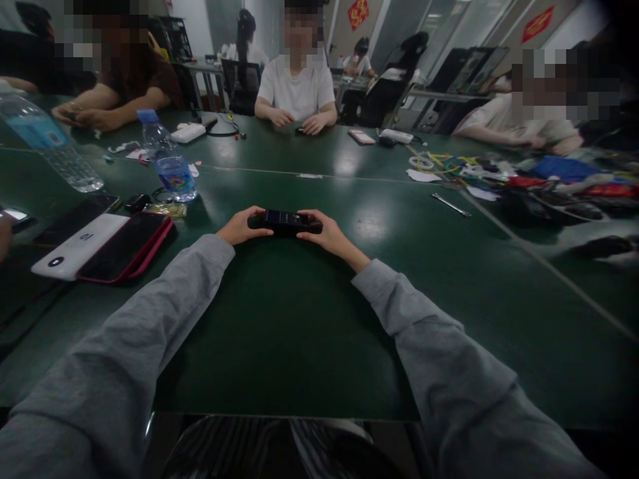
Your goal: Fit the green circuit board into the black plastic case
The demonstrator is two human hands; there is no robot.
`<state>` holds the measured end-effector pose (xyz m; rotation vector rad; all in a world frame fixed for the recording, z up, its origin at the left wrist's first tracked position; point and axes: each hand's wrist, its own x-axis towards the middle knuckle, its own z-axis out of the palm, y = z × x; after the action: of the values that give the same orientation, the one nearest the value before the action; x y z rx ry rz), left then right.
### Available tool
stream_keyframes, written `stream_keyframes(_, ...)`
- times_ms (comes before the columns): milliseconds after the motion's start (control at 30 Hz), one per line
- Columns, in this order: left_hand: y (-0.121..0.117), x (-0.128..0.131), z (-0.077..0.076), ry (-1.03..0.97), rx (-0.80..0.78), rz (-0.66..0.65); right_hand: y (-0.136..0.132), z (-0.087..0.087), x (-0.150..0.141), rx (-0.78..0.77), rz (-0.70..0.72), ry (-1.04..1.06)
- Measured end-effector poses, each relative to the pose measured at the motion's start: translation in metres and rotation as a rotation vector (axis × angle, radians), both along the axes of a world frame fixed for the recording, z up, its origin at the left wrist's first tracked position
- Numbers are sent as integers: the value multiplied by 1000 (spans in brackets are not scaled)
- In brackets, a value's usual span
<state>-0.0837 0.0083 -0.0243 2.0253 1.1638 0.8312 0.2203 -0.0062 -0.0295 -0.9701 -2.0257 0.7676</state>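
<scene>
Both my arms, in grey sleeves, reach out over the dark green table (pixel 294 319). Between my hands is a small, oblong black device (pixel 285 223) with a lit screen facing up. My left hand (pixel 242 226) is closed on its left end, thumb along the near side and fingers behind. At the other end, my right hand (pixel 322 231) grips it the same way. Whether the device rests on the tabletop or is held just above it, I cannot tell.
On the left are a white power bank (pixel 74 249), a phone in a red case (pixel 127 249) and two water bottles, one blue-capped (pixel 170 163). A wrench (pixel 450 205) lies at the right, before a heap of cables and cloth (pixel 564 176). Several people sit around.
</scene>
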Motion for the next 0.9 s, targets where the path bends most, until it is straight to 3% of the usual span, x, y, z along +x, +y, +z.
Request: stream_keyframes(900, 2, 0, -3, -34, 12, 16, -2, 4, -1, -114, 12, 78)
